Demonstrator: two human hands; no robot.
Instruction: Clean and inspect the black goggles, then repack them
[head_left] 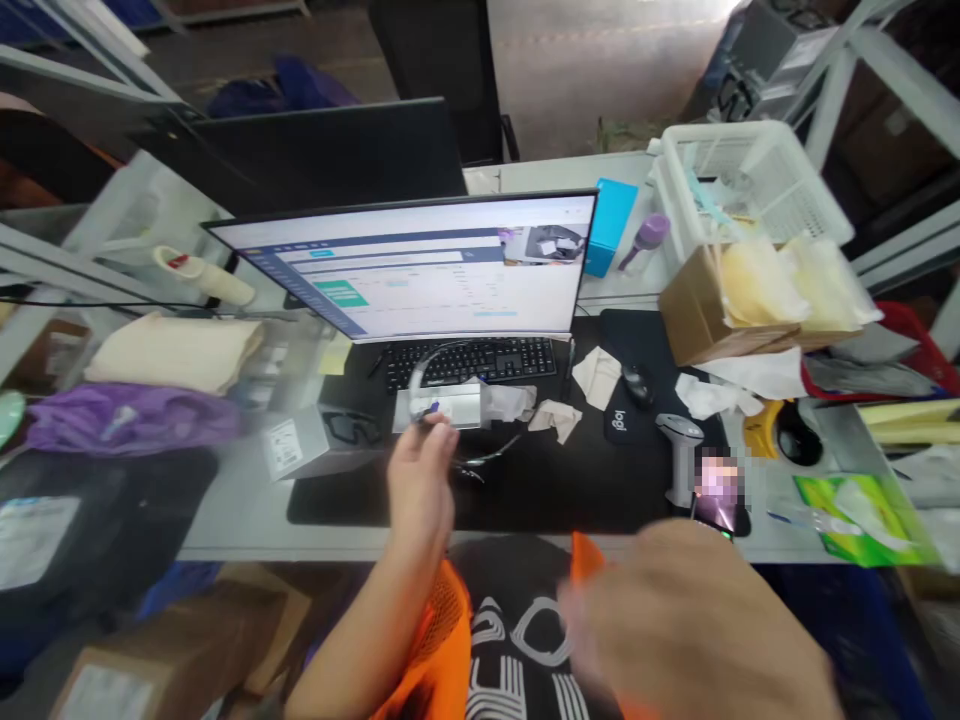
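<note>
My left hand (424,470) is raised over the desk mat, thumb and fingers pinched on what looks like a pair of glasses (415,385) with thin curved parts, partly hidden by the fingers. Just behind it lie an open white box (459,405) and a crumpled clear wrapper (510,402). To its left stands a grey-white box (304,445) with dark glasses pictured on it and a barcode label. My right hand (697,620) is close to the camera at the lower right. Motion smears it, and its fingers cannot be made out.
A monitor (420,270) stands behind a black keyboard (472,362). Cloths (598,377), a mouse (637,385), a barcode scanner (681,455) and a lit phone (718,490) lie rightward. Beyond them are a carton (694,310), a white basket (757,135) and yellow tape (761,430).
</note>
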